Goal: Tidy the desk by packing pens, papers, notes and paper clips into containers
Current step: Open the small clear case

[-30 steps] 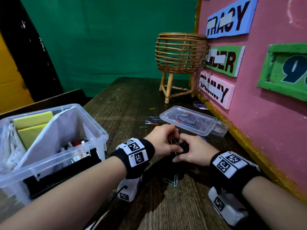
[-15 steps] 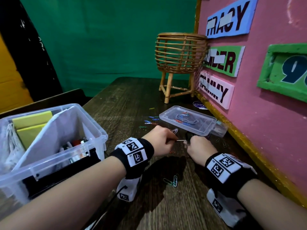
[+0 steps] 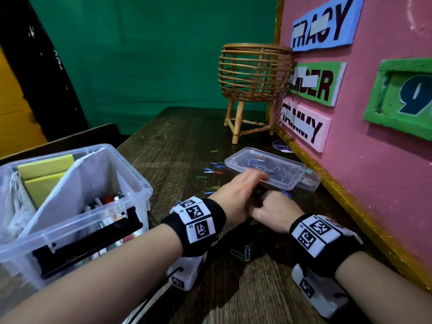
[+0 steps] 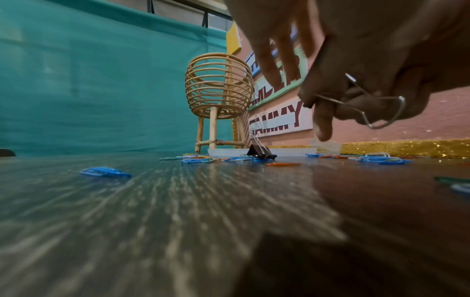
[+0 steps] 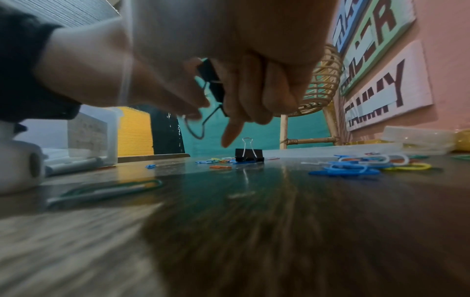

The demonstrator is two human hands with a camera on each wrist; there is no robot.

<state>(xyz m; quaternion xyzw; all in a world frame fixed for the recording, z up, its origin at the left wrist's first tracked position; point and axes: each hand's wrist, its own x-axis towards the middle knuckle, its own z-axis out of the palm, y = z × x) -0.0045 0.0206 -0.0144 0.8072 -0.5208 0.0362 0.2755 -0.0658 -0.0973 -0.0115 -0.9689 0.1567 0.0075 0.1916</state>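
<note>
The right hand (image 3: 272, 210) is curled round a black binder clip (image 5: 212, 80), plain only in the right wrist view; the left hand (image 3: 236, 195), touching it, pinches that clip's wire handle (image 4: 376, 109), other fingers straight; a second binder clip (image 5: 248, 155) stands on the bench (image 3: 187, 136) just beyond, hidden from the head camera; paper clips (image 3: 212, 170) lie scattered ahead of the hands; beyond, a shallow clear tray (image 3: 266, 170) holds a few; left, a clear bin (image 3: 77, 206) holds yellow notes (image 3: 45, 167), papers, pens.
</note>
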